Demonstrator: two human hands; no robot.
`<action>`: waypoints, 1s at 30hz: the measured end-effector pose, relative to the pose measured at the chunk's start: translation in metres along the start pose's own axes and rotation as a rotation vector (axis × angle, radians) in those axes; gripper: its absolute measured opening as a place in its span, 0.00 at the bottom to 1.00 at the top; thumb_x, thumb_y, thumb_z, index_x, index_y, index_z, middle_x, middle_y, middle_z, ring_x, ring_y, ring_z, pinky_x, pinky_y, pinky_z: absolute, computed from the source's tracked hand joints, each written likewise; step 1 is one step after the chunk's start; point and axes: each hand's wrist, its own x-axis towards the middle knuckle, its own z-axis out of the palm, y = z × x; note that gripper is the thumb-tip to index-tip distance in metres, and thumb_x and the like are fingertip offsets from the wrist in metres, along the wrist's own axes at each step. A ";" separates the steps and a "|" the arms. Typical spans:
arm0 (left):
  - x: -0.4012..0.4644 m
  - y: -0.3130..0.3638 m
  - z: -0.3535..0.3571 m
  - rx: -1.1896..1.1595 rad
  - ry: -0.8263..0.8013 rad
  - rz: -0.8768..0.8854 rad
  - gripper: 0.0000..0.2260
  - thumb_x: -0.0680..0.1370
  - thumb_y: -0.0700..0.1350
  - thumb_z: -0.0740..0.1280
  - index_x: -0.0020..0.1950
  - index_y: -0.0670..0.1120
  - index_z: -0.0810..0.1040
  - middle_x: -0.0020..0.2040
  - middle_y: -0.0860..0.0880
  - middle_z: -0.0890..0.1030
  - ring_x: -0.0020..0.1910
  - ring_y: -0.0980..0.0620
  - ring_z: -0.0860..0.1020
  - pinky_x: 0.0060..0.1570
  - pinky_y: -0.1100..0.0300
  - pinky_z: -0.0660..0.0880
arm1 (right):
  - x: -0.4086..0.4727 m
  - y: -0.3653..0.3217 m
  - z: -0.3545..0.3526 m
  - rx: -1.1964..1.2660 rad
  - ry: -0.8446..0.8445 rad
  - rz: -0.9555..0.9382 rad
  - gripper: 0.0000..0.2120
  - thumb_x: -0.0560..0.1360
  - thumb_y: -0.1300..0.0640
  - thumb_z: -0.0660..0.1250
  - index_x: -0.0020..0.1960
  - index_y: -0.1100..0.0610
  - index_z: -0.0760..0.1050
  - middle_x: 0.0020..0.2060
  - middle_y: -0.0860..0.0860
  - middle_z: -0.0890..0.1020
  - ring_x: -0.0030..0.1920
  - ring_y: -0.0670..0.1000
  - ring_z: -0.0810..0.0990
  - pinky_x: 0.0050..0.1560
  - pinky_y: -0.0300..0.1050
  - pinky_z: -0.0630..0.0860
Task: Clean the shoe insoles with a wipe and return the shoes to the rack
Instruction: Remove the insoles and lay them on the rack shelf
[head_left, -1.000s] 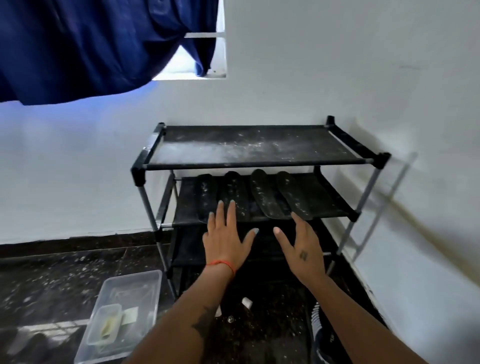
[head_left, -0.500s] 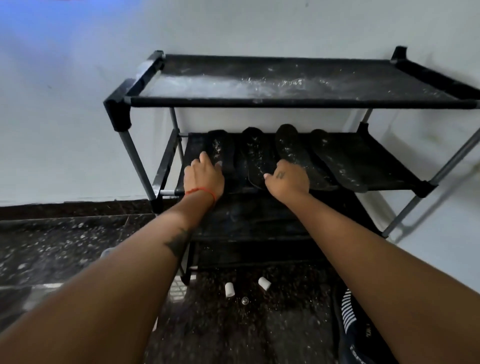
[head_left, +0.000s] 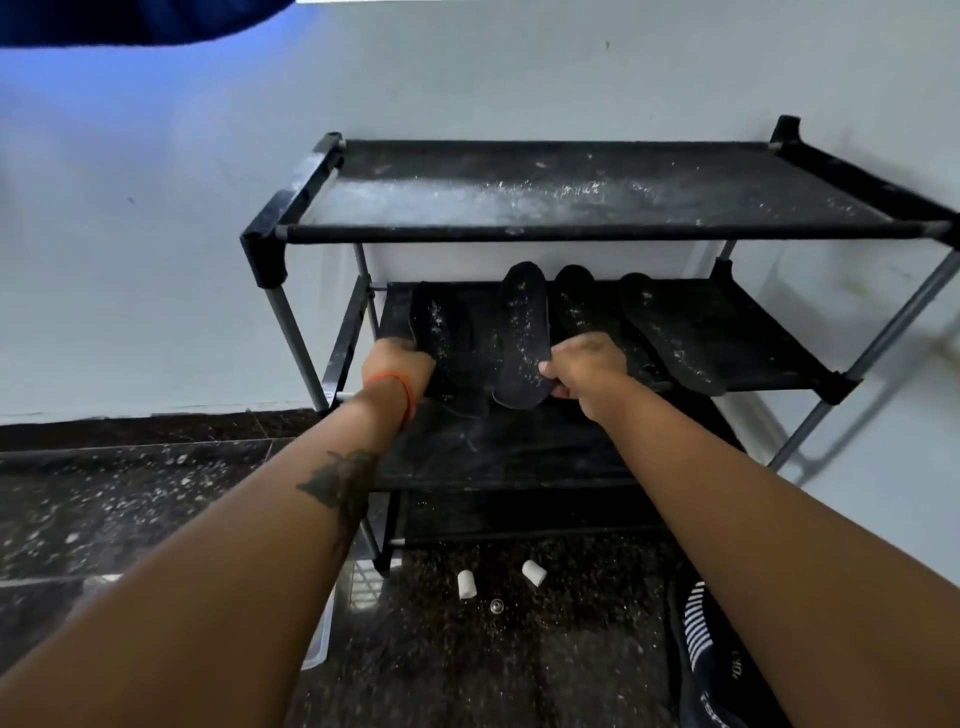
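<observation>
Where fingers curl under, left hand (head_left: 397, 366) and right hand (head_left: 584, 366) grips on 2 insoles (head_left: 522, 332) hidden.

Soft, dim daylight falls from above left of the rack (head_left: 597, 228) — a blue tint washes the wall (head_left: 156, 182) there. The rack's shadow stretches right across the wall. Wide-angle bending bows its bars — forearms nearest the camera look soft.

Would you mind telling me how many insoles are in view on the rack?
4, all on the middle shelf: one held by the left hand, one by the right hand, two lying further right. None seems hidden.
</observation>
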 end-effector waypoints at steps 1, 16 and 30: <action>-0.004 -0.005 -0.001 -0.066 -0.019 -0.020 0.10 0.73 0.37 0.68 0.53 0.43 0.80 0.55 0.40 0.81 0.55 0.40 0.79 0.57 0.47 0.77 | -0.004 0.003 -0.003 0.076 -0.054 0.026 0.05 0.72 0.68 0.68 0.46 0.61 0.77 0.47 0.56 0.80 0.41 0.51 0.79 0.32 0.40 0.77; -0.165 -0.087 -0.030 -0.710 -0.193 -0.200 0.20 0.78 0.27 0.55 0.61 0.49 0.71 0.47 0.47 0.79 0.46 0.48 0.78 0.52 0.44 0.76 | -0.125 0.089 -0.053 0.208 -0.484 0.153 0.13 0.75 0.68 0.64 0.54 0.52 0.76 0.41 0.50 0.84 0.40 0.47 0.82 0.33 0.39 0.77; -0.168 -0.269 0.013 -0.878 -0.107 -0.448 0.32 0.74 0.21 0.52 0.72 0.47 0.66 0.50 0.45 0.83 0.48 0.46 0.80 0.43 0.53 0.80 | -0.090 0.229 0.017 -0.153 -0.620 0.280 0.17 0.75 0.70 0.62 0.56 0.52 0.74 0.48 0.51 0.82 0.45 0.47 0.81 0.37 0.39 0.76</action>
